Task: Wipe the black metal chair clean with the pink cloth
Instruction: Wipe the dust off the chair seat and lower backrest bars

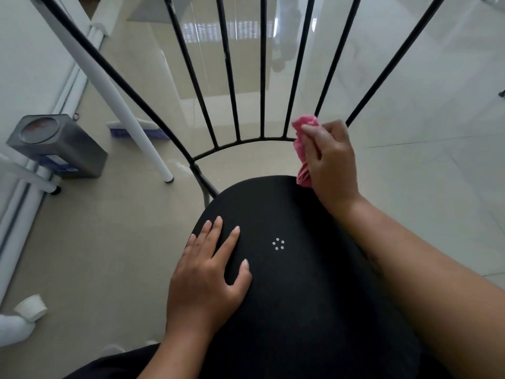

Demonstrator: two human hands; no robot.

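two hands work at the black metal chair [287, 269]: the left hand [207, 277] lies flat with fingers spread on the seat's left side, while the right hand [329, 162] grips the bunched pink cloth [302, 132] against the lower rail of the backrest, by the right-hand bars. a metal tin [54, 146] stands on the floor at left.

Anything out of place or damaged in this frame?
Only a small white cup on the floor at lower left, which sits tilted rather than upright; no spill shows. The chair looks intact, with the right hand holding the cloth at its back.
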